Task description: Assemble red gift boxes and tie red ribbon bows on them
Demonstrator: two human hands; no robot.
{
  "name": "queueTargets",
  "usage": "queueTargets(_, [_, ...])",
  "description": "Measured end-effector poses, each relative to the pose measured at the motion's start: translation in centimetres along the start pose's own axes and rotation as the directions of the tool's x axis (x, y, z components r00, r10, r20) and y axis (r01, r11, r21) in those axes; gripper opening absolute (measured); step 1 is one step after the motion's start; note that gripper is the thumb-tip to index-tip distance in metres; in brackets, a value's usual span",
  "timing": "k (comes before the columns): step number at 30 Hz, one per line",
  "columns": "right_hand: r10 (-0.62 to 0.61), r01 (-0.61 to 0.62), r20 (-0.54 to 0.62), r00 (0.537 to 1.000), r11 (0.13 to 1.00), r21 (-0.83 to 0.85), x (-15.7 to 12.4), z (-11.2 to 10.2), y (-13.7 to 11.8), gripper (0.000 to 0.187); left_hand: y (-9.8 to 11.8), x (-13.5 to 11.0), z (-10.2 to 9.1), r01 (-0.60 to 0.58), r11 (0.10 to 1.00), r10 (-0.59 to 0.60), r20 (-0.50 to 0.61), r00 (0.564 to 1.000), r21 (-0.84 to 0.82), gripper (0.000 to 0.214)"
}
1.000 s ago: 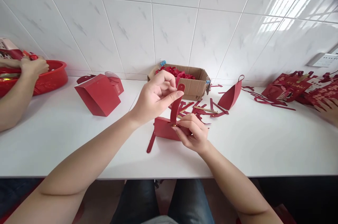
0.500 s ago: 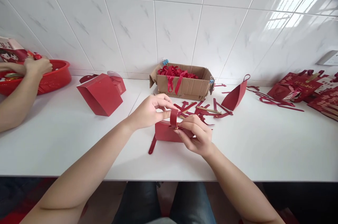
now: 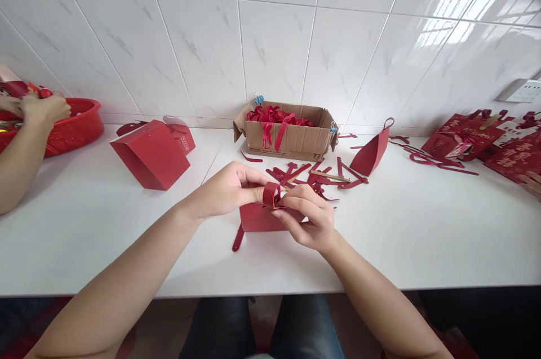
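Observation:
Both my hands meet over a small red gift box (image 3: 258, 221) on the white table. My left hand (image 3: 230, 193) pinches a dark red strap (image 3: 269, 194), which curls into a loop above the box top. From the other side, my right hand (image 3: 310, 215) has its thumb and fingers closed on the strap's end at the box's top edge. A tiny gold-coloured spot shows by the fingertips there. Another red strap (image 3: 238, 239) lies flat at the box's left end. My fingers cover part of the box top.
Behind lies a pile of loose straps (image 3: 316, 176), then a cardboard box (image 3: 287, 139) of red ribbons. A folded red box (image 3: 154, 153) stands left, a handled one (image 3: 372, 150) right. Another person's hand (image 3: 44, 108) is over a red basket (image 3: 80, 128). Red bags (image 3: 465, 136) stand far right.
The strap has gone from standing upright to a tighter curled loop, with my left hand lower and against it. A person's fingers have appeared at the right edge. The whole view has shifted slightly.

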State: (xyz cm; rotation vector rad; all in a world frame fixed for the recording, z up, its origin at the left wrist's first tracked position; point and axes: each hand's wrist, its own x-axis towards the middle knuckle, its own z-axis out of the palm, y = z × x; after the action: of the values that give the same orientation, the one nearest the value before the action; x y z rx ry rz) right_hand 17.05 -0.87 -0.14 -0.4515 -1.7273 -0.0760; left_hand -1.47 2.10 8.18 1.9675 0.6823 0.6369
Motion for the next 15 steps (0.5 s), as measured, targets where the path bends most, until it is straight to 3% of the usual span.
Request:
queueTargets(5, [-0.003,0.003,-0.006,1.000,1.000,0.000,-0.05,0.06,0.11,0.013,0.14,0.09,0.02,-0.009,1.000,0.009,-0.060,0.998,0.008,0.013])
queueTargets(15, [0.010,-0.010,-0.002,1.000,1.000,-0.008,0.00,-0.05,-0.01,0.011,0.57,0.03,0.03,-0.040,0.995,0.042,-0.022,0.999,0.088,0.013])
